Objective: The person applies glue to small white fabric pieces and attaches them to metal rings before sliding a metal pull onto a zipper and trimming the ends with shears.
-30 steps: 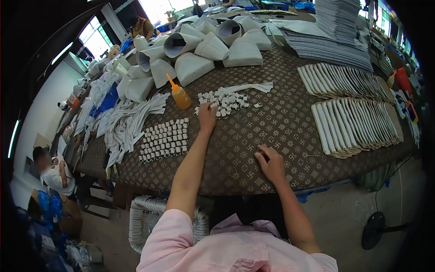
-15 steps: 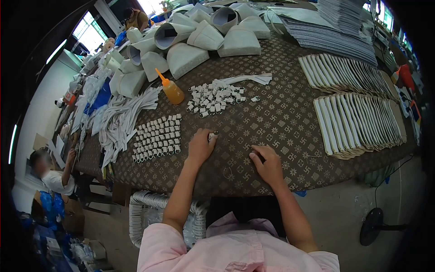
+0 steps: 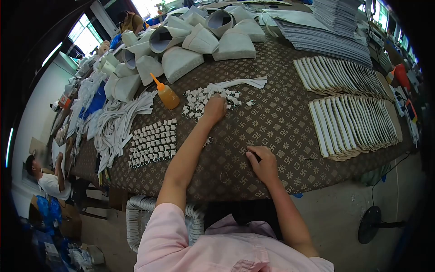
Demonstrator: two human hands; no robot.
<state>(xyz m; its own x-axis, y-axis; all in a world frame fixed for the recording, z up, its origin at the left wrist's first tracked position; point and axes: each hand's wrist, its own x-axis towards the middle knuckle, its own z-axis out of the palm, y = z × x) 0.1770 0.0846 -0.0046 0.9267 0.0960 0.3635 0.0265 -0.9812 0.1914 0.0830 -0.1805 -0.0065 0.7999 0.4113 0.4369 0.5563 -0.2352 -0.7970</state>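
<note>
The left hand [image 3: 215, 109] is covering part of the tab pile [image 3: 198, 101] at eleven o'clock from the right hand [image 3: 264, 164], its fingers hiding, grip impossible to tell; right fingers are resting loosely parted on the table [image 3: 276, 113]. Tabs are probably handling light, soft with stiff rings, inviting a pinch on the pale body.

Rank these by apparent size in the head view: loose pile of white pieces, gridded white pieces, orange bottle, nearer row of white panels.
1. Nearer row of white panels
2. Gridded white pieces and loose pile: too alike to rank; the left hand covers part of the pile
3. Orange bottle
</note>
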